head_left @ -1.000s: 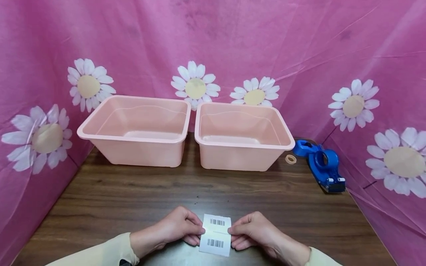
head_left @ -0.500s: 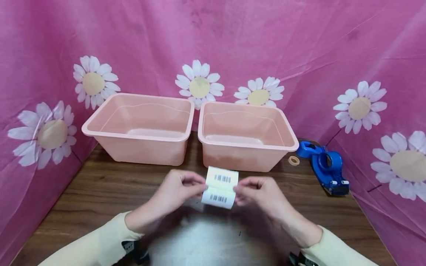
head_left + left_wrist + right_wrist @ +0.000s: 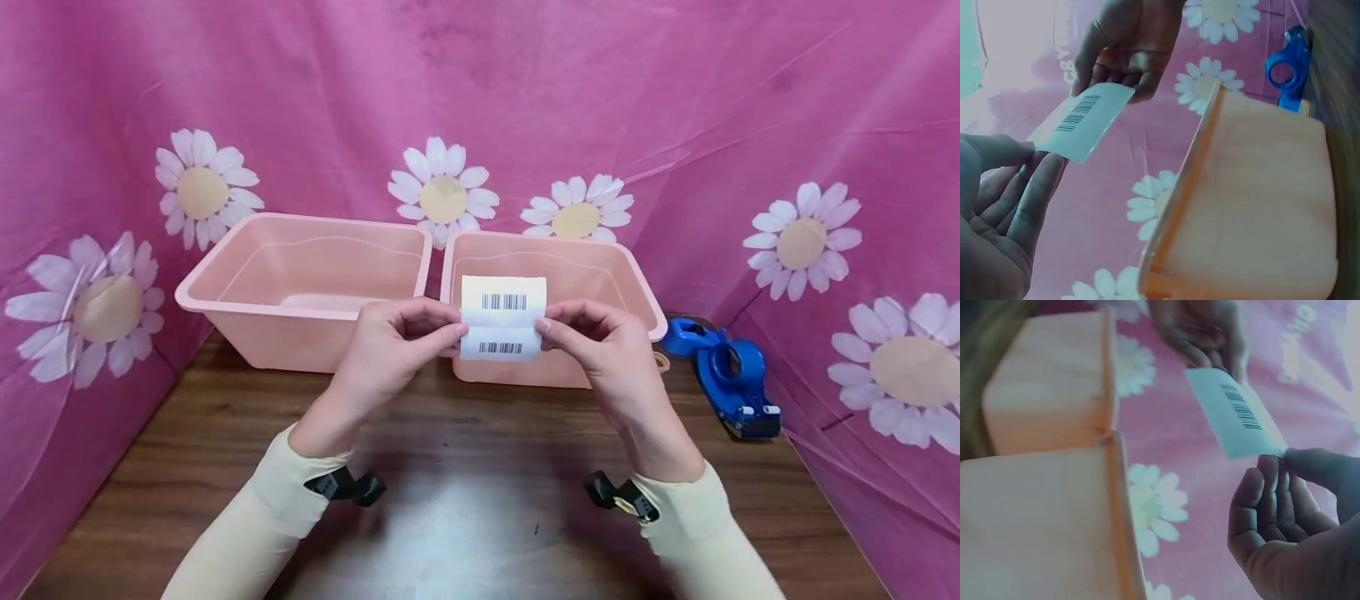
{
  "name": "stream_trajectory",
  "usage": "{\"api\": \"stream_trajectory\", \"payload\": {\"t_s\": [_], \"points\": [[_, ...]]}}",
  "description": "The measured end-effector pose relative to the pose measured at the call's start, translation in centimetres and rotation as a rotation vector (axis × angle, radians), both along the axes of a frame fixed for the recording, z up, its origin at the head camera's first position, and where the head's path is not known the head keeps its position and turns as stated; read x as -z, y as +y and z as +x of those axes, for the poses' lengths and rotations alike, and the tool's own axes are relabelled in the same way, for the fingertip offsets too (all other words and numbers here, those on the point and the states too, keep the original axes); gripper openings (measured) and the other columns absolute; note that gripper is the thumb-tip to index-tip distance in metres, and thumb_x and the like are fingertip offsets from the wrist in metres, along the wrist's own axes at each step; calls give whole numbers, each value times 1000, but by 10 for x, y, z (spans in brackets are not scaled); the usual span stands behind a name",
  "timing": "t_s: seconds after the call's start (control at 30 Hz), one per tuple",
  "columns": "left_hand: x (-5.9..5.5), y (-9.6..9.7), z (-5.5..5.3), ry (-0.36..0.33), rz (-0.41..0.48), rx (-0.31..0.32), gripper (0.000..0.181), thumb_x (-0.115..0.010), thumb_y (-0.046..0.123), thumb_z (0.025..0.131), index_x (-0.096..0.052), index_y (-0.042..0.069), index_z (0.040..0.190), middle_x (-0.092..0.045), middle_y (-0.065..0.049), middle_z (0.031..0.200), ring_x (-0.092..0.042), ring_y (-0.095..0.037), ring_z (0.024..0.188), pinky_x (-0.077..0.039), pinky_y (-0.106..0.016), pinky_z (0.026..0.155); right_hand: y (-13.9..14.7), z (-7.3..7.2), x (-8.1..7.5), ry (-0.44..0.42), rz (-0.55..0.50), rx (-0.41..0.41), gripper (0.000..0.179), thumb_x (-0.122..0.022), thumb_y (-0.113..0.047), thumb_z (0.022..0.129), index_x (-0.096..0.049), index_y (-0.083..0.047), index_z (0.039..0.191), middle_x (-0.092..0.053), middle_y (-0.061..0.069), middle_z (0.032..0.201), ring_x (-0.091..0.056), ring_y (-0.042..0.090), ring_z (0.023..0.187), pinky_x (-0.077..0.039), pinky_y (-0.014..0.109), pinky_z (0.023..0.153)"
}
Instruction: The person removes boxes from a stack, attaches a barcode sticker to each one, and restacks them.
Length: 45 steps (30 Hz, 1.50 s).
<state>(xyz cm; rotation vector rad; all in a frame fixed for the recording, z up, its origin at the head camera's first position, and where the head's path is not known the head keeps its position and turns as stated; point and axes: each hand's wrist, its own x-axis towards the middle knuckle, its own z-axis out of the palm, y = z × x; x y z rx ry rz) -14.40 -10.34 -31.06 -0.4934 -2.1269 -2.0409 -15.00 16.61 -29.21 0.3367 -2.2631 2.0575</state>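
Note:
Between both hands a white barcode label sheet [image 3: 502, 321] is held up, two printed barcodes one above the other with a crease across its middle. The left hand [image 3: 393, 342] pinches its left edge between thumb and fingers; the right hand [image 3: 607, 342] pinches the right edge the same way. In the head view the sheet overlaps the front of the right pink bin [image 3: 525, 372]. In the left wrist view the label sheet [image 3: 1079, 122] stretches from one hand to the other, one barcode visible. The right wrist view shows the label sheet [image 3: 1232, 415] slightly bowed.
A second pink bin [image 3: 277, 340] stands on the left of the wooden table [image 3: 465, 475]. Farther right lie a blue tape dispenser [image 3: 738, 379] and a small tape roll [image 3: 661, 362], partly hidden by the right hand. Pink flowered cloth [image 3: 480, 75] hangs behind and at the sides.
Both hands have raised the label sheet from low over the front of the table, up and away from the body, to in front of the right bin. Their pinch on its edges stays.

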Motion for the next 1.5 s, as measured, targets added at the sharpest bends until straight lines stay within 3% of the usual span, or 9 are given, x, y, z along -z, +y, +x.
{"api": "stream_trajectory", "payload": {"t_s": [0.2,0.47,0.7,1.13,1.23,1.37,1.5], "points": [[2,-4,-4,-19,35,6,15,-84,-2,96,-82,-9,110,-84,-3,91,-81,-11,78,-72,-35,78,-9,-7,4,37,-39,31,9,-84,-6,99,-83,-4,108,-79,-3,93,-74,16,83,-68,25,84],[5,-2,-2,-21,26,10,17,-83,-3,96,-80,-10,111,-84,-5,94,-81,-14,79,-72,-34,77,-14,-3,11,47,-128,88,10,-82,3,98,-82,3,108,-80,-3,90,-74,16,80,-69,27,82],[5,0,3,-2,30,-23,14,-82,-5,96,-81,-10,109,-82,5,91,-79,-16,79,-72,-34,78,-16,2,10,59,-115,100,16,-83,2,98,-80,10,111,-81,-2,90,-74,16,79,-70,28,81],[4,0,6,9,39,-9,13,-82,-5,96,-80,-12,107,-82,2,91,-78,-10,77,-72,-31,77,-16,9,8,62,-92,124,17,-84,-1,98,-80,9,112,-81,-2,92,-75,17,81,-70,27,81],[5,1,5,6,27,-12,13,-83,-2,96,-81,-9,107,-83,-2,92,-78,-10,78,-72,-32,77,-17,11,8,136,-13,205,21,-88,-8,97,-83,3,115,-83,0,97,-75,15,84,-67,22,80],[6,1,3,3,24,-15,13,-84,-1,96,-82,-8,106,-83,-7,95,-78,-10,78,-72,-32,77,-19,18,8,298,130,360,25,-91,-15,96,-86,-8,119,-85,4,110,-76,13,93,-64,15,83],[8,2,2,5,4,-18,12,-85,-1,95,-82,-7,106,-83,-10,99,-79,-12,78,-71,-31,77,-25,27,9,460,224,412,25,-91,-15,95,-87,-10,119,-84,6,117,-77,15,106,-61,14,95]]}}
